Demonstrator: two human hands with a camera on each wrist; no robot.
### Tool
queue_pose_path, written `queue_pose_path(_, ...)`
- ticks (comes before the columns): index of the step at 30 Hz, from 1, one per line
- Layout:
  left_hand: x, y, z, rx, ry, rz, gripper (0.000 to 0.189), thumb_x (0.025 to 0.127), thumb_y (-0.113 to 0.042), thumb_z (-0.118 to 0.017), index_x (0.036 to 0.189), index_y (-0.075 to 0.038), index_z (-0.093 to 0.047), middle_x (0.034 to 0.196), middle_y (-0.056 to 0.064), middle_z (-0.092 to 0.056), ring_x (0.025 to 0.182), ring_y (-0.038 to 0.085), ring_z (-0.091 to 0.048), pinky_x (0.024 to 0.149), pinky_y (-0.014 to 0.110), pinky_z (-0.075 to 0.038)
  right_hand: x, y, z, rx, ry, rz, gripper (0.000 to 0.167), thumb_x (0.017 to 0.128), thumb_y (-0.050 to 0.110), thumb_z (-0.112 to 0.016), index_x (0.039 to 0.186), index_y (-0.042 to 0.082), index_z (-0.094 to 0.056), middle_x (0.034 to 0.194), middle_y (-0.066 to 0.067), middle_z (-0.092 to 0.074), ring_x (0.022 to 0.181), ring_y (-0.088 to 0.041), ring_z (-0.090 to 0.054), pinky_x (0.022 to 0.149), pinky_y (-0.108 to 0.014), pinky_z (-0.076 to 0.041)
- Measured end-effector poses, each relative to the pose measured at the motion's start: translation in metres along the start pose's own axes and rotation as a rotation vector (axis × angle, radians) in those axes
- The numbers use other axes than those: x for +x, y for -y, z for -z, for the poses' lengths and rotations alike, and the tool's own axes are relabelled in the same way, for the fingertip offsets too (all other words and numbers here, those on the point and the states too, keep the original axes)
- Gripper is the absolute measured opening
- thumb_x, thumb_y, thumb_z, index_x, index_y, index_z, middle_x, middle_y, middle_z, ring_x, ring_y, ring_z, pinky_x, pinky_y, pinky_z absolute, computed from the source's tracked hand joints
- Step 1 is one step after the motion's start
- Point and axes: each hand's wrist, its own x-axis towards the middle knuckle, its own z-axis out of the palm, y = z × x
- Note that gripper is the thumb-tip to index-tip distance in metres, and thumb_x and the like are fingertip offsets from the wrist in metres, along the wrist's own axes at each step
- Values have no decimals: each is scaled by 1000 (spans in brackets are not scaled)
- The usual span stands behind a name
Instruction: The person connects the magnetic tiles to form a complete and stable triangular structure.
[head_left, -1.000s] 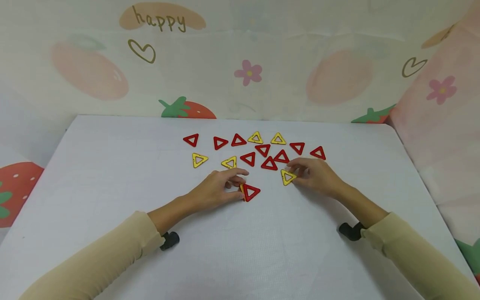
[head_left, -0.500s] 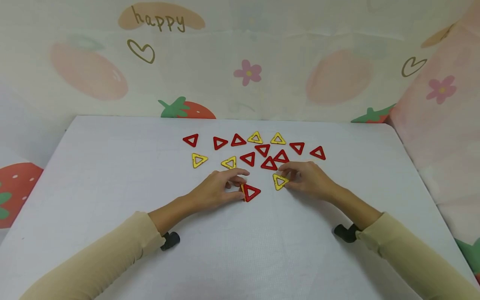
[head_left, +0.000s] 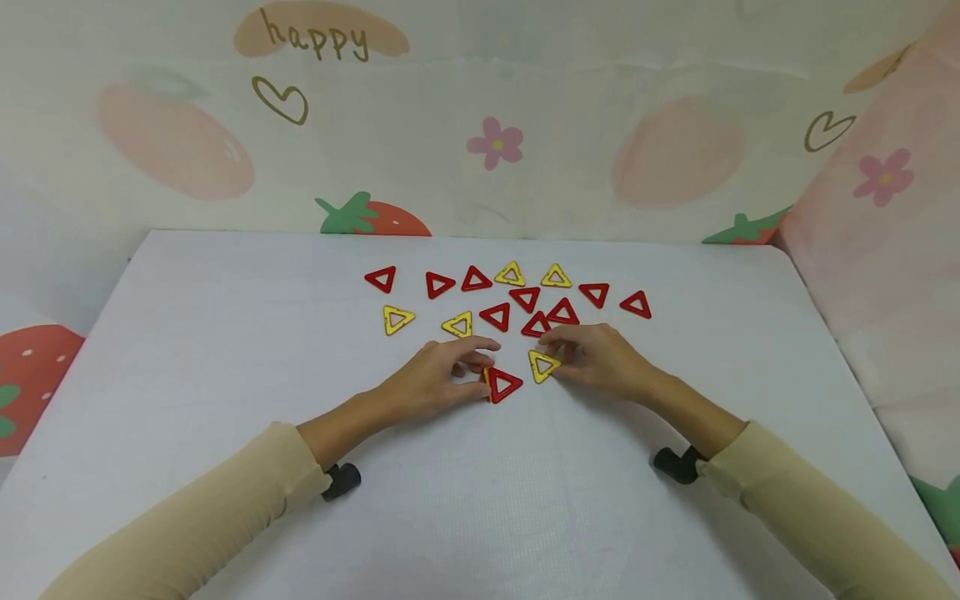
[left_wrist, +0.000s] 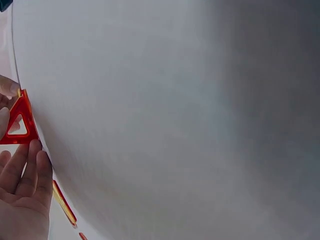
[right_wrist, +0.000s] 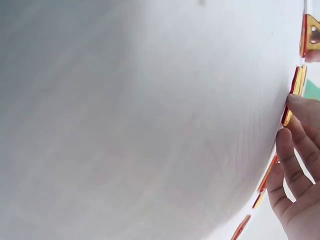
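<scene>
In the head view, my left hand (head_left: 427, 377) holds the base edge of a red triangle tile (head_left: 516, 384) near the middle of the table. Along that edge shows a thin strip of a yellow triangle tile (head_left: 487, 383), mostly hidden. A little to the right, my right hand (head_left: 603, 360) pinches another yellow triangle tile (head_left: 533, 367) by its right corner, with a short gap between it and the red one. The right wrist view shows the thumb against this tile, seen edge-on. The left wrist view has the red tile (left_wrist: 32, 131) beside the left fingers.
Several red triangle tiles (head_left: 495, 309) and yellow triangle tiles (head_left: 387, 322) lie scattered behind the hands on the white table (head_left: 480, 517). One red tile (head_left: 528, 330) is partly covered by the right fingers. A patterned cloth (head_left: 420, 150) hangs behind the table.
My right hand has moved left with its yellow triangle tile, closer to the red one. The left hand has stayed in place, holding its tiles.
</scene>
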Motion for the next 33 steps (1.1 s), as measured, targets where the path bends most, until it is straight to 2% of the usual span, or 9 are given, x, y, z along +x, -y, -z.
queue_pose_path(6, 1, -1, 0, 7, 5, 6, 56, 88, -17, -77, 139, -10, -55, 118, 2, -71, 112, 14, -63, 97, 34, -50, 4, 4, -3, -21, 6, -12, 40, 81, 7, -82, 120, 10, -69, 101, 3, -71, 85, -12, -61, 80, -32, -52)
queue_pose_path(33, 2, -2, -1, -1, 9, -4, 55, 89, -16, -76, 139, -9, -54, 120, 3, -71, 111, 15, -62, 95, 34, -50, 16, 14, -12, 6, 36, 33, 39, 85, 4, -78, 122, 9, -68, 111, 1, -69, 92, -14, -59, 84, -31, -52)
